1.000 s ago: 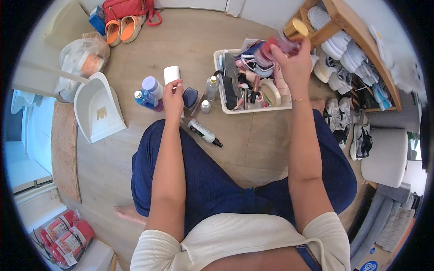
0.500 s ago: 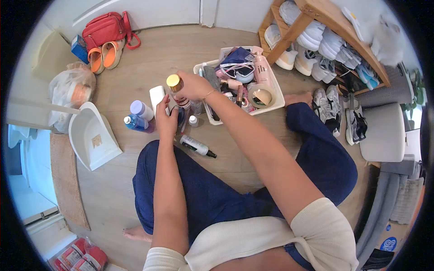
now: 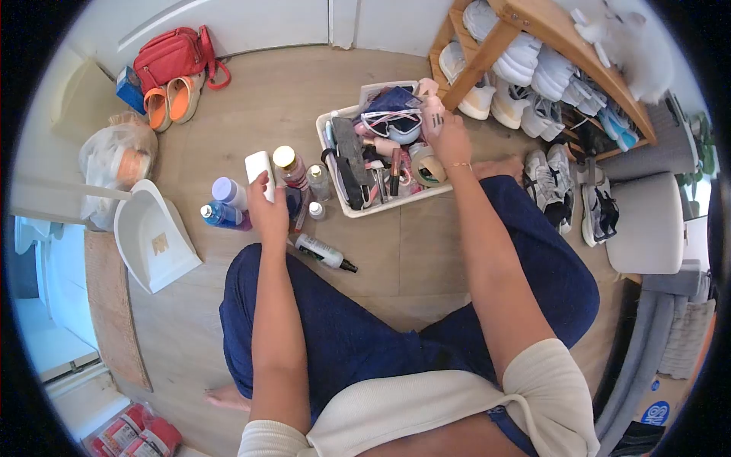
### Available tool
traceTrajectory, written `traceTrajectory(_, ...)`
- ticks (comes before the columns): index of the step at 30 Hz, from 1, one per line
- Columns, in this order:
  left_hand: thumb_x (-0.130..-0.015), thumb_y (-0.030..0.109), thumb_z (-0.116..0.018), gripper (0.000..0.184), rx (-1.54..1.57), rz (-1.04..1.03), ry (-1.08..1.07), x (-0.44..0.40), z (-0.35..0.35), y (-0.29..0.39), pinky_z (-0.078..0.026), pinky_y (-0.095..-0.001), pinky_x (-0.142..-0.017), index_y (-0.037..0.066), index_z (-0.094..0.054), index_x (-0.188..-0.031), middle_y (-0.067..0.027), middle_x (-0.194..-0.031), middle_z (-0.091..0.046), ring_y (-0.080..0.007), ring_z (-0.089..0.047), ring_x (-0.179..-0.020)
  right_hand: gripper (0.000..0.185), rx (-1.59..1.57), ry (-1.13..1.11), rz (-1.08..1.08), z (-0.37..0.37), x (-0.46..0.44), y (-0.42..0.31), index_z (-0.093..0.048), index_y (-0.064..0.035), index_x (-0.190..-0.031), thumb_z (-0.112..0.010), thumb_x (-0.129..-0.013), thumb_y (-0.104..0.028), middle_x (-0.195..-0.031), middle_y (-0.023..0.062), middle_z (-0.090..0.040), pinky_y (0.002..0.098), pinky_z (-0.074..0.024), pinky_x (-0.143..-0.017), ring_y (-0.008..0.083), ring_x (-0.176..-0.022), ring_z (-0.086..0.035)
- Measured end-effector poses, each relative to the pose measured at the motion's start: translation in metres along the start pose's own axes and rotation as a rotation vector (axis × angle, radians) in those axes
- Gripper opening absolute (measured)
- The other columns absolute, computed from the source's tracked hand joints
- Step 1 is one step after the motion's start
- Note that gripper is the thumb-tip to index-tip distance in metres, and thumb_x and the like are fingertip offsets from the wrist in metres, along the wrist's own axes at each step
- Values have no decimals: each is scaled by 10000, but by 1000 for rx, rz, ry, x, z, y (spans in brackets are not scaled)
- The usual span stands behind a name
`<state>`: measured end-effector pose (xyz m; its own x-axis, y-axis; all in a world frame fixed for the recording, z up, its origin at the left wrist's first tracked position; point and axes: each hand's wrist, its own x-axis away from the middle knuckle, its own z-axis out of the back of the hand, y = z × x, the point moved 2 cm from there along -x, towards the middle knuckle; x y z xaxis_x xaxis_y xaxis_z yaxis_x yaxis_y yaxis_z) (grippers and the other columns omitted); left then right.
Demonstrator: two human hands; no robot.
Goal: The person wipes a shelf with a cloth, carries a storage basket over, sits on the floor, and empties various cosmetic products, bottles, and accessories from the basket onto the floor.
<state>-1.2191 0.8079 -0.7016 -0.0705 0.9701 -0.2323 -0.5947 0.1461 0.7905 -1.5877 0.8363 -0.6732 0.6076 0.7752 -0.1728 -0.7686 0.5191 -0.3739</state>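
My left hand (image 3: 268, 209) is closed around the lower part of a white bottle (image 3: 257, 165) standing on the floor. Beside it stand a gold-capped bottle (image 3: 285, 158), a clear bottle (image 3: 318, 183), a small white-capped bottle (image 3: 317, 210), a lilac-lidded container (image 3: 228, 193) and a blue-purple bottle (image 3: 221, 215). A white spray bottle (image 3: 320, 250) lies nearer my knee. My right hand (image 3: 451, 143) grips a pink bottle (image 3: 432, 114) at the right end of a white basket (image 3: 396, 202). Sunglasses (image 3: 388, 120), a grey pouch (image 3: 349, 152), a tape roll (image 3: 429, 169) and cosmetics fill the basket.
A wooden shoe rack (image 3: 548, 46) with several shoes stands at the upper right, a white cat (image 3: 636, 53) on top. Sneakers (image 3: 548, 183) sit beside my right foot. To the left are a white dustpan (image 3: 156, 244), a plastic bag (image 3: 114, 156), orange-lined clogs (image 3: 181, 99) and a red bag (image 3: 173, 57).
My right hand has let go of the gold-capped bottle, now standing on the floor, and moved right to the pink bottle. My left hand has shifted left onto the white bottle.
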Motion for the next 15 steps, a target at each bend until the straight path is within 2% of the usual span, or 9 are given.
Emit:
traceTrajectory(2, -797, 93, -575, 336, 6, -2, 30, 2, 4, 1, -426, -357, -840, 36, -534, -1126, -119, -1051, -546, -243, -541, -964, 608, -67, 78, 5, 4, 2, 3, -502, -14, -1123, -745, -653, -314, -1096, 189, -510, 411, -425, -858, 326, -1022, -507)
traceTrajectory(4, -805, 80, -563, 318, 188, 19, 87, 2, 9, 9, -423, -344, -824, 41, -538, -1119, -100, -1059, -530, -216, -525, -965, 607, -131, 168, 10, 11, 2, 10, -499, -10, -1121, -753, -647, -294, -1093, 182, -503, 399, -436, -842, 315, -1021, -509)
traceTrajectory(6, -806, 64, -557, 292, 217, -14, 125, 4, 17, 28, -413, -329, -817, 40, -548, -1097, -86, -1053, -518, -197, -510, -962, 599, -280, 340, 71, 22, -1, 14, -492, -7, -1111, -767, -637, -247, -1056, 152, -483, 346, -462, -781, 287, -981, -525)
traceTrajectory(7, -803, 61, -563, 286, 228, -103, 165, 5, 25, 46, -408, -326, -822, 38, -552, -1088, -86, -1050, -517, -195, -506, -964, 599, -289, 342, 73, 34, 0, 7, -492, -7, -1111, -767, -637, -247, -1056, 152, -483, 346, -462, -781, 287, -981, -525)
traceTrajectory(9, -788, 52, -587, 267, 268, -253, 174, 7, 39, 97, -398, -330, -834, 36, -568, -1053, -83, -1033, -516, -187, -496, -968, 594, -628, 213, 241, 75, 12, -13, -430, 2, -1165, -743, -666, -70, -1123, 107, -465, 334, -458, -886, 212, -1044, -512)
traceTrajectory(11, -784, 70, -615, 327, 255, -360, -47, 5, 45, 147, -395, -329, -858, 43, -543, -1101, -93, -1059, -530, -196, -500, -1008, 616, -960, 36, 429, 90, 22, -37, -460, -29, -1149, -773, -638, -174, -1027, 102, -448, 317, -462, -846, 220, -1000, -507)
traceTrajectory(12, -782, 76, -628, 378, 264, -416, -94, 6, 46, 180, -401, -328, -867, 39, -511, -1139, -100, -1080, -536, -198, -505, -1026, 642, -870, 14, 574, 100, 32, -54, -436, -31, -1186, -769, -653, -163, -1072, 101, -448, 334, -466, -879, 213, -1013, -513)
traceTrajectory(14, -780, 81, -640, 431, 272, -480, -130, 4, 38, 222, -406, -327, -876, 34, -479, -1176, -106, -1100, -541, -201, -511, -1044, 722, -1076, -244, 592, 117, 59, -93, -380, -45, -1267, -768, -673, -179, -1190, 144, -463, 346, -465, -895, 230, -1070, -512)
traceTrajectory(15, -784, 80, -643, 474, 454, -456, -290, 1, 30, 233, -425, -319, -866, 30, -440, -1209, -109, -1120, -541, -195, -518, -1044, 684, -1144, -309, 616, 116, 70, -105, -407, -50, -1253, -757, -683, -195, -1190, 143, -475, 342, -467, -886, 230, -1072, -517)
